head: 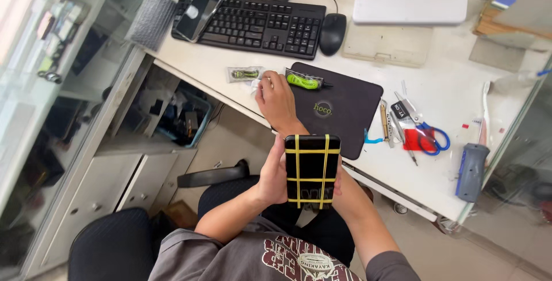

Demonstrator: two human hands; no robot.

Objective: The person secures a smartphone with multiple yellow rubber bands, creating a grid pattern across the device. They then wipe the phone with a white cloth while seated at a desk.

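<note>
My left hand (270, 179) grips a black phone (312, 172) from its left side and holds it upright over my lap. Yellow rubber bands cross the phone both ways. My right forearm passes behind the phone up to the white desk (448, 85). My right hand (277, 100) rests knuckles-up at the desk's front edge, by the left corner of a black mat (345, 111). Its fingertips are bent down onto a small white piece (255, 83) and are hidden. A green tube (303, 81) lies just right of the hand, a clear packet (244, 74) just left.
At the back are a black keyboard (259, 23) with another phone (199, 11) on it and a mouse (332, 33). Right of the mat lie tweezers, blue-handled scissors (430, 136), a red piece (415, 139) and a grey tool (471, 172). A glass cabinet (52, 85) stands left.
</note>
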